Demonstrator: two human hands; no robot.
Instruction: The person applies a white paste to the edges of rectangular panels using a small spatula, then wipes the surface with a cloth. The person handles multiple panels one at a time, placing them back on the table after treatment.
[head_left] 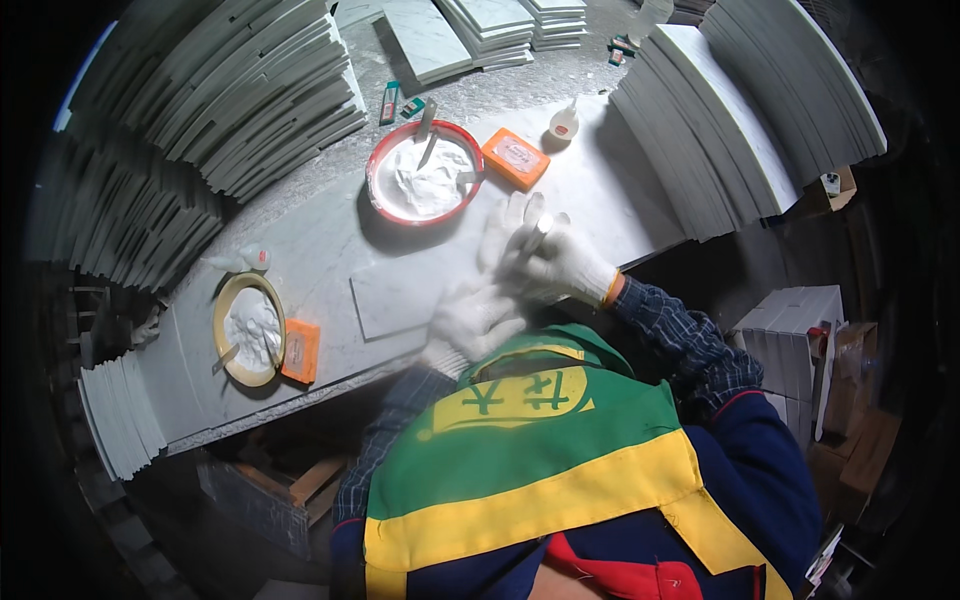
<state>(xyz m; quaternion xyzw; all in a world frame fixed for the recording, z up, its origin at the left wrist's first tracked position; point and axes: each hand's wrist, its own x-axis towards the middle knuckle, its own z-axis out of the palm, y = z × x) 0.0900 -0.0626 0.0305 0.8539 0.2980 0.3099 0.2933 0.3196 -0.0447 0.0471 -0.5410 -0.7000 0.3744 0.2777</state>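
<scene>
Slab stacks [250, 90] flanked us, upper left and right; our right grip [568, 262] held a pale object [541, 228] (left grip [474, 318]: we couldn't tell).

White gloves [575, 262], the right one cuffed orange-yellow, meet dark-blue plaid sleeves [668, 322]; the apron [520, 428] is green, banded yellow. The bowl at 11 o'clock [452, 215] is red-rimmed, the bowl at 9 o'clock [250, 379] cream-rimmed, the box at 12 o'clock [516, 158] orange. Tile stacks at 10 o'clock [250, 100] look grey-white.
</scene>
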